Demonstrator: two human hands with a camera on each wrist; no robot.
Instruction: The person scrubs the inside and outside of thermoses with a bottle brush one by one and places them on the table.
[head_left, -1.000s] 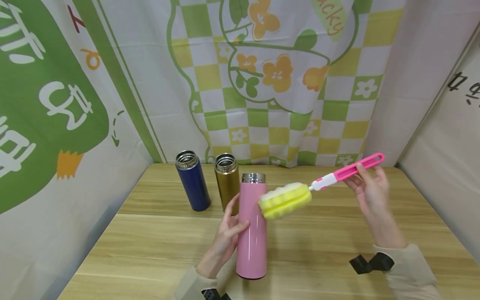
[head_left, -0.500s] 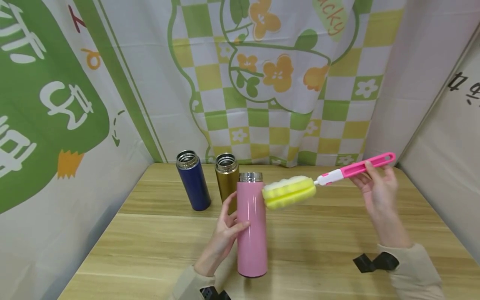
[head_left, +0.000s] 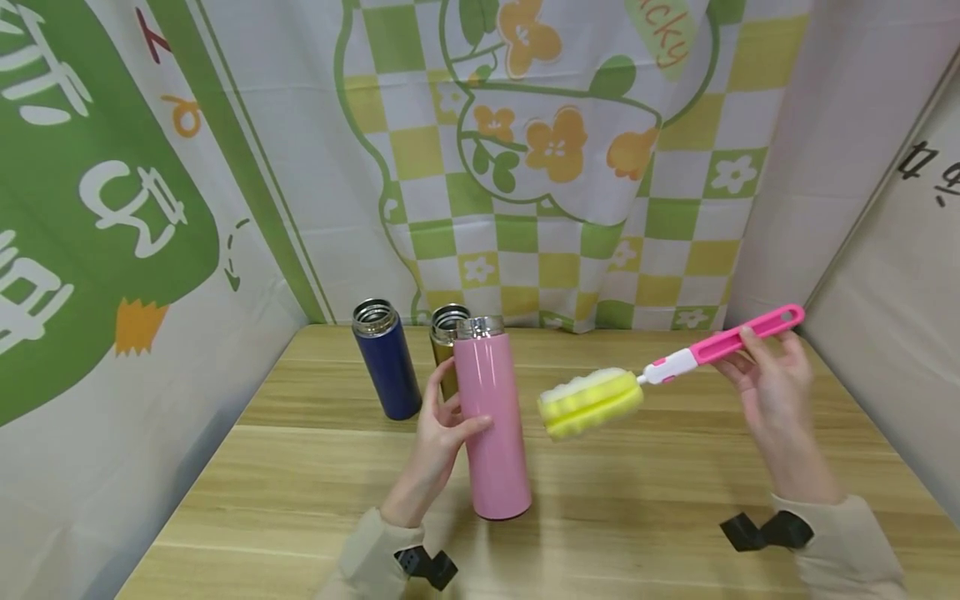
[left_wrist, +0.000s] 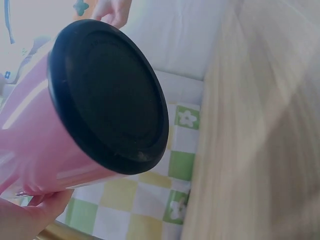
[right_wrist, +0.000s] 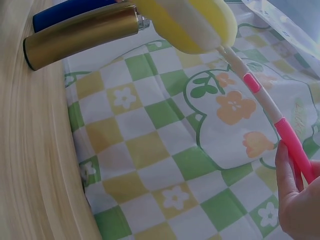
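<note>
My left hand (head_left: 435,446) grips a pink insulated bottle (head_left: 491,433) round its side, thumb across the front. The bottle has no lid, shows a bare metal neck and leans slightly to the left. Its black base (left_wrist: 110,100) faces the left wrist camera, raised above the wood. On the right, my right hand (head_left: 776,396) pinches the pink handle of a bottle brush (head_left: 671,365). The brush's yellow and white sponge head (head_left: 592,404) points left, a short gap from the bottle's side.
A blue bottle (head_left: 387,367) and a gold bottle (head_left: 444,329), both lidless, stand at the back left of the wooden table (head_left: 637,517). The pink one partly covers the gold one. Behind the table hangs a checked, flowered curtain (head_left: 517,250).
My left hand has carried the pink bottle left and away from me, tilting it. The brush in my right hand has shifted right, opening a gap between sponge and bottle.
</note>
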